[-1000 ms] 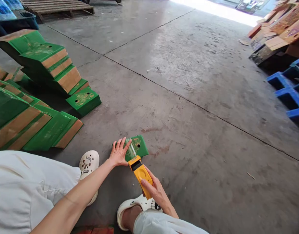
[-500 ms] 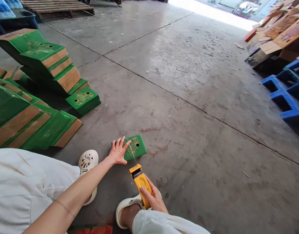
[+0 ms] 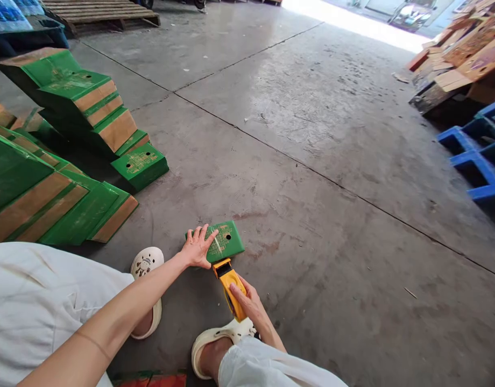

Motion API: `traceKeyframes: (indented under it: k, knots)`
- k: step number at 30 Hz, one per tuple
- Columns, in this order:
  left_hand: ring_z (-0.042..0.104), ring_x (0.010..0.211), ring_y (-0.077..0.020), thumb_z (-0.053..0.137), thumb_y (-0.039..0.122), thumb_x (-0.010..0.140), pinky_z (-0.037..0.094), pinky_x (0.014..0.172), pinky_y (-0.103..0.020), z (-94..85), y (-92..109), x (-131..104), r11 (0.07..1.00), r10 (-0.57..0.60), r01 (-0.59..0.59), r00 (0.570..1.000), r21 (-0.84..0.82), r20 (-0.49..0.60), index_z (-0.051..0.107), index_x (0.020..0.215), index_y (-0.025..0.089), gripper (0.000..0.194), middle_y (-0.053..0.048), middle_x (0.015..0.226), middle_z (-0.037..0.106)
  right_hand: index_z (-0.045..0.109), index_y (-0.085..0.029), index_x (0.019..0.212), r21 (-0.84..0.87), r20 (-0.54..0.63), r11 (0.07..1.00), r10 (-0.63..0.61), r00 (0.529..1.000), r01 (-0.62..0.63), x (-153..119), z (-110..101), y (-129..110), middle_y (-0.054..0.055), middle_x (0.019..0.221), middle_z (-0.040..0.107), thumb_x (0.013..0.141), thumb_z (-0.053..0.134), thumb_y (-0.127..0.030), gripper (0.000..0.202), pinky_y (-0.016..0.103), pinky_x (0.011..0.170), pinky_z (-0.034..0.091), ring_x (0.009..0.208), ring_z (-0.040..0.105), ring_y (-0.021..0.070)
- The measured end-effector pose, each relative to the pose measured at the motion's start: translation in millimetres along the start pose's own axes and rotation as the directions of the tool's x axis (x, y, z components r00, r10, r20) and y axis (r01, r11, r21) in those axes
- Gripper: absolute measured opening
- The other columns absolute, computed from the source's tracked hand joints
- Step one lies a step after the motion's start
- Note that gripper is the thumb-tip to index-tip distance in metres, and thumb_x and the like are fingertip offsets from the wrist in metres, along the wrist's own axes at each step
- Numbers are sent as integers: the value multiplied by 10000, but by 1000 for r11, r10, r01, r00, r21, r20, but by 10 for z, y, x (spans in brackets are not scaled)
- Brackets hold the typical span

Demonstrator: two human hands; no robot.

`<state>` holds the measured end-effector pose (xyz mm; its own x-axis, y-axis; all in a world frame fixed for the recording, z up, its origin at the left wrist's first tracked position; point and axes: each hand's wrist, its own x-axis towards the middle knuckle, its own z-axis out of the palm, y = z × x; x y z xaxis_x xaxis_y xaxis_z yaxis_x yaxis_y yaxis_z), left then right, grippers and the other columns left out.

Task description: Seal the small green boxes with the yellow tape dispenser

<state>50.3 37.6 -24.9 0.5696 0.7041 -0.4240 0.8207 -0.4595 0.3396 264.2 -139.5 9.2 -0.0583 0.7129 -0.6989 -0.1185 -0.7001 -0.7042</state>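
Note:
A small green cardboard box (image 3: 231, 244) with gold print and a dark round hole sits on the floor between my feet and the open floor ahead. My left hand (image 3: 198, 247) presses on its left part, fingers spread. In my right hand (image 3: 247, 298) is a yellow tape dispenser (image 3: 232, 285), its head touching or very close to the box's near edge. A shiny strip of clear tape (image 3: 218, 242) runs across the box top towards the dispenser. The box's left end is partly hidden under my left hand.
Stacked green boxes (image 3: 106, 113) lean at the left, with more green boxes (image 3: 70, 209) nearer me. Brown cartons (image 3: 453, 80) and a blue plastic pallet (image 3: 473, 161) stand at the right. A wooden pallet (image 3: 102, 12) lies at the far left. My white clogs (image 3: 147, 263) flank the work spot.
My right hand has brought the tape dispenser up and forward to the box's near edge. The tape strip between them has shortened and now lies along the box top. My left hand stays in place.

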Motion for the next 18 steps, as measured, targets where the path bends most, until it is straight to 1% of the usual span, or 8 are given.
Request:
traceKeyframes:
  k: [4,6,7,9,11,14,16,18]
  knots:
    - [328,1546,-493,900,500,564,310,1195,-664,-367,-339,277,994,28,-16,994,-111,105,292,1691,296,1296,-225,1739,273,632,-229,1458,-57,62,998,-12,998,16,78,20,-419,24,870,731,830,765,-721,809,298,567,533,612,625,172]
    - [428,1514,-421,843,495,636,375,1210,-540,-570,-555,425,971,75,-34,984,-236,164,405,1642,282,1117,-154,1688,419,661,-230,1408,-84,74,995,-42,996,48,230,91,-692,1,797,691,849,744,-722,750,280,540,519,572,596,154]
    - [473,1492,-377,786,472,702,391,1214,-473,-650,-646,478,955,99,-49,982,-291,159,456,1613,257,992,-125,1654,480,681,-224,1373,-95,74,992,-73,995,80,333,137,-823,0,790,683,847,747,-721,727,273,538,514,583,602,156]
    - [491,1489,-317,686,416,791,377,1232,-395,-734,-754,522,942,122,-89,989,-325,83,504,1579,211,834,-99,1622,527,710,-218,1321,-126,85,982,-129,988,139,567,234,-1046,-2,774,678,856,736,-720,685,266,553,510,595,608,155]
    - [424,1537,-314,686,415,800,313,1276,-420,-698,-750,486,961,106,-108,994,-255,-24,433,1623,194,889,-112,1668,465,728,-221,1288,-153,74,972,-171,983,180,790,318,-1193,-3,762,685,867,722,-721,653,265,582,514,608,610,152]
    - [286,1592,-381,859,488,652,169,1316,-549,-484,-596,366,995,-13,-2,988,-96,-151,196,1716,203,1285,-150,1743,307,734,-239,1280,-182,43,958,-216,975,220,1007,391,-1268,-12,758,693,870,720,-708,623,263,613,520,639,618,154]
    - [220,1601,-413,926,470,568,91,1316,-589,-336,-468,301,995,-97,94,971,-27,-219,107,1731,201,1448,-160,1756,259,729,-249,1299,-197,38,956,-215,976,219,1047,410,-1257,-16,760,694,875,718,-696,616,264,623,524,655,626,160]
    - [206,1591,-418,930,420,565,90,1308,-589,-250,-370,266,990,-135,141,957,7,-255,74,1735,205,1465,-156,1758,249,714,-257,1342,-202,39,958,-199,979,203,1012,418,-1230,-11,787,704,883,712,-684,627,275,635,533,672,636,170]
